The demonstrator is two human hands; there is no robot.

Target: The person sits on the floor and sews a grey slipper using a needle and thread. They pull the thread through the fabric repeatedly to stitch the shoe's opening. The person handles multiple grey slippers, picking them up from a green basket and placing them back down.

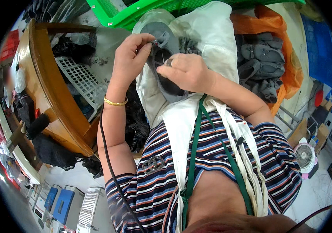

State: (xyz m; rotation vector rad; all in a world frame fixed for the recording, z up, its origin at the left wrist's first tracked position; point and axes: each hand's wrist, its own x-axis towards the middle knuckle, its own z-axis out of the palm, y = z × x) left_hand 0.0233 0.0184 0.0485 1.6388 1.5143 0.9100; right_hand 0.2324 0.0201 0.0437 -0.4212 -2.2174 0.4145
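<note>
A grey cloth shoe [168, 87] lies on the white apron [221, 37] over my lap, its toe pointing away and its opening facing up. At the front edge of that opening, beside a grey bow [163, 39], the thumb and forefinger of my left hand [131, 58] pinch the fabric. A small red spot shows near those fingertips. My right hand [189, 72] is closed above the shoe opening, with a dark ring-like band on one finger. A thin pale line, perhaps thread, runs near its fingertips; what it grips is too small to make out.
An orange bag [290, 73] to the right holds several grey shoes [265, 54]. A green plastic crate [123, 16] stands at the far side. On the left are a wooden table [43, 77] and a white plastic basket [81, 79]. A small fan [305, 156] sits at right.
</note>
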